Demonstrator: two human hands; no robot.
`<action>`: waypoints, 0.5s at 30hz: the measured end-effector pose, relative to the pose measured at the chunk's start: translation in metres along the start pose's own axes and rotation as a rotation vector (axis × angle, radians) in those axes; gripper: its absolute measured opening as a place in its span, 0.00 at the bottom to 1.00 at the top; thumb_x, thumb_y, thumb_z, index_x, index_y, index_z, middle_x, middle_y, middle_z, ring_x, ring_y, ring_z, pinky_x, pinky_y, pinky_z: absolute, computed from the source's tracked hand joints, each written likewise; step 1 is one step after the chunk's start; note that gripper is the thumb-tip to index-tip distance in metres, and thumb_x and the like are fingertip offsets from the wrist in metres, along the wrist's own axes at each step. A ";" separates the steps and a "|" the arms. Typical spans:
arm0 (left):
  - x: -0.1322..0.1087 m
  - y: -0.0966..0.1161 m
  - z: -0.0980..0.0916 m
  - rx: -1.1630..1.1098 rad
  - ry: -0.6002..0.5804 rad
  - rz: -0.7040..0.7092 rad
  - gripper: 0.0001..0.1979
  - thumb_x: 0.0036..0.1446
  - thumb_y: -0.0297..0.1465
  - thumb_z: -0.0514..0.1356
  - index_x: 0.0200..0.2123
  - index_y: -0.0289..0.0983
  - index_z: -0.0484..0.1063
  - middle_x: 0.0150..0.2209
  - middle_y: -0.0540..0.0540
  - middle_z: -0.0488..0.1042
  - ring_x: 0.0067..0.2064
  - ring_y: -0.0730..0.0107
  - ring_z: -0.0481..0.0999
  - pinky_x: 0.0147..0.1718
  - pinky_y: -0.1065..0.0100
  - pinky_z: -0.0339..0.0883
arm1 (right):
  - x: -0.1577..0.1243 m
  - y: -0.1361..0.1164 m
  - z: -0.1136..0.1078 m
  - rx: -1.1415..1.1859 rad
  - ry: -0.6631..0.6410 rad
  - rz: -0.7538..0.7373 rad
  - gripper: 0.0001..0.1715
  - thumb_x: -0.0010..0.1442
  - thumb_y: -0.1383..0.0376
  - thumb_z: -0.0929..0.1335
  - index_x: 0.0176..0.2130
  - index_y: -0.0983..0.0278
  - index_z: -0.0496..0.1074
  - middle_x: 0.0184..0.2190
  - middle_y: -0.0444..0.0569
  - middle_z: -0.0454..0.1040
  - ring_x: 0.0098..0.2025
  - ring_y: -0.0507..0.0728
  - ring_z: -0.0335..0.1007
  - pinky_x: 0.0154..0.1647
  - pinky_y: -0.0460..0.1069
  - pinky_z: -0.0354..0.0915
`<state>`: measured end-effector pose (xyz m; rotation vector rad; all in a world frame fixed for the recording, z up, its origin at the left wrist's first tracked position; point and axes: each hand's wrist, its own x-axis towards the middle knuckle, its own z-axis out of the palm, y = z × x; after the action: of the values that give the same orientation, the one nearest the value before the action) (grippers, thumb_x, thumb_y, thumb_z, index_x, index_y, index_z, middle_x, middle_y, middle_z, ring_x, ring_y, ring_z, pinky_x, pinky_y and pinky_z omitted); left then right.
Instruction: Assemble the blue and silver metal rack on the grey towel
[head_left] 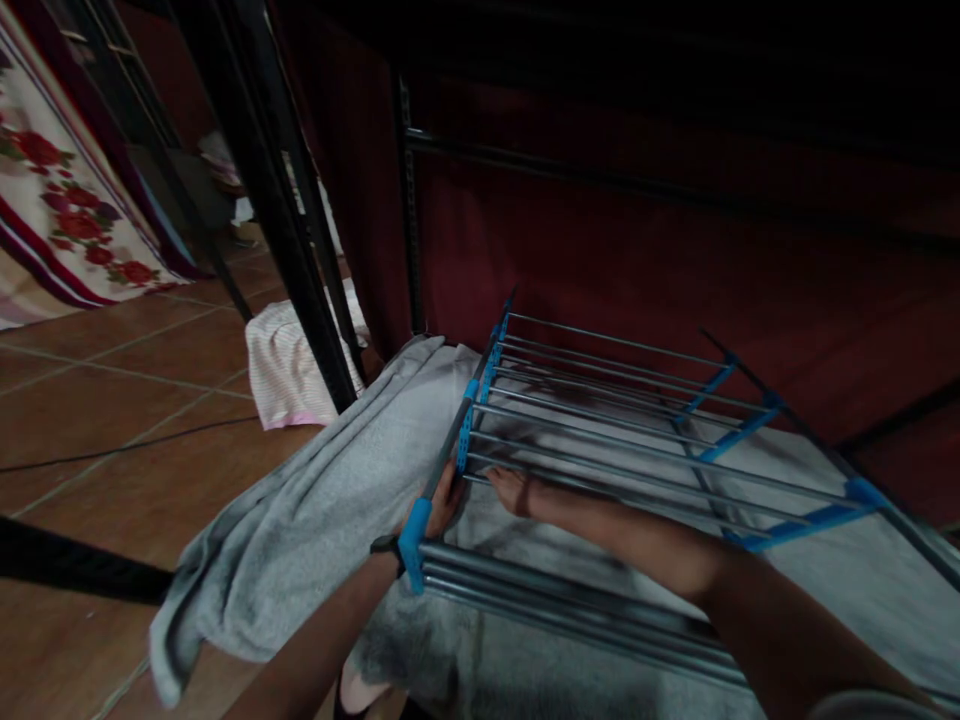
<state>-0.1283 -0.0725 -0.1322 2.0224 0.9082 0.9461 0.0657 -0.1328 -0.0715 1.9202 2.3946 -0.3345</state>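
A metal clothes drying rack with blue plastic joints lies on a grey blanket. My left hand reaches under the rack's left side tube, its fingers closed at the lower end of the blue perforated strip. The tube partly covers that hand. Close by on the right, my right hand has its fingers curled at the left end of a thin rod. A blue corner joint sits just above my left wrist, which wears a dark band. Thicker tubes run side by side along the near edge.
Black metal posts rise at the left, near a striped cloth. Dark red fabric hangs behind the rack. The grey blanket drapes toward the tiled floor, where a dark cable runs. A flowered cloth hangs far left.
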 end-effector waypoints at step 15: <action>0.006 -0.006 -0.005 0.032 -0.057 -0.006 0.19 0.62 0.41 0.58 0.52 0.39 0.72 0.51 0.39 0.75 0.55 0.52 0.73 0.59 0.52 0.63 | 0.005 0.007 0.003 0.200 0.025 0.043 0.08 0.64 0.74 0.65 0.42 0.64 0.69 0.42 0.51 0.76 0.48 0.57 0.72 0.51 0.48 0.64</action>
<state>-0.1309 -0.0627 -0.1331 2.0620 0.9025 0.8711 0.0712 -0.1276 -0.0765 2.0640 2.4136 -0.5705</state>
